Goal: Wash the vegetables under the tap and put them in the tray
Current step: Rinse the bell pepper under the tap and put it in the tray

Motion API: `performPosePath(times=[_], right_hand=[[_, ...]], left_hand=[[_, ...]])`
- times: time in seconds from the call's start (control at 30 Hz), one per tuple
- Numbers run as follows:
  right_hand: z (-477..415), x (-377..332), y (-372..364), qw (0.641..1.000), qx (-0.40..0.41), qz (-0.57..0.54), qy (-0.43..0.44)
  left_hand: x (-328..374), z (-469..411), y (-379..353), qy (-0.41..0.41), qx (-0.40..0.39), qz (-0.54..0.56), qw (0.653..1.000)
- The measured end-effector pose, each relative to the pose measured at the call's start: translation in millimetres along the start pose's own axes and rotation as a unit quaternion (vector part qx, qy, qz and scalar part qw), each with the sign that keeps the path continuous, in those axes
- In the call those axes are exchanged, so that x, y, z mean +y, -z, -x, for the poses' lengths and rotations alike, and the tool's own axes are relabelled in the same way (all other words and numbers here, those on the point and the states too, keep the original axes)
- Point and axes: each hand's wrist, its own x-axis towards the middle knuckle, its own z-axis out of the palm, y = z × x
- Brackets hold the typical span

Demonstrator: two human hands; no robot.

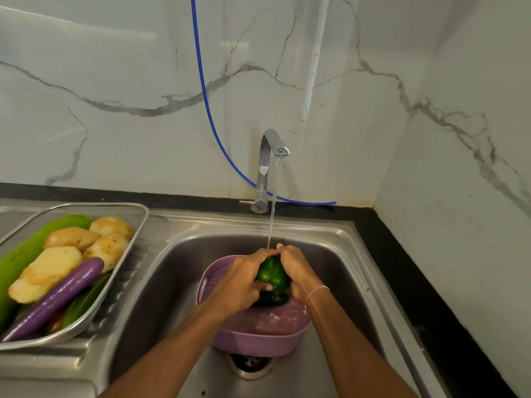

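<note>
White marble-veined wall panels stand behind a steel sink basin, with a chrome tap at the basin's back edge running a thin stream of water. Inside the basin, above a purple colander, both hands cup a green bell pepper. The left hand wraps round its left side and the right hand round its right, fingers curled close, and the stream lands at the fingertips on top. Something dark green lies in the colander under the pepper; what it is cannot be told. On the drainboard left of the basin sits the steel mesh tray, already loaded with potatoes, a purple aubergine and a long green gourd. The step in hand looks like the rinsing of the pepper. The next move probably calls for lifting it clear of the basin, carrying it leftward and setting it in the tray, where free room is scarce.
</note>
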Motion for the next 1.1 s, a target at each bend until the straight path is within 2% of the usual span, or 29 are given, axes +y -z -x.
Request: performPosePath(times=[0.23, 0.37, 0.47, 0.57, 0.93, 1.1], right_hand=[[4.6, 2.6, -7.1, 0.989, -0.044, 0.121, 0.080], [11.7, -0.8, 0.6, 0.979, -0.135, 0.122, 0.089], [13.3, -0.4, 4.5, 0.971, -0.161, 0.149, 0.098], [13.0, 1.5, 4.4, 0.964, -0.152, 0.175, 0.129], [3.0, 1.8, 5.0, 0.984, -0.081, 0.032, 0.158], [-4.0, 1.5, 4.3, 0.988, 0.003, 0.000, 0.153]], left_hand=[[-1.4, -2.3, 2.1, 0.059, 0.042, -0.011, 0.997], [-2.5, -3.8, 7.3, 0.093, 0.046, -0.003, 0.995], [-5.9, -3.5, 9.4, 0.098, 0.044, 0.005, 0.994], [-6.1, -2.7, 9.7, 0.094, 0.043, 0.004, 0.995], [3.7, -0.7, 10.6, 0.009, 0.080, -0.014, 0.997], [2.9, 0.6, 8.1, -0.053, 0.061, -0.067, 0.994]])
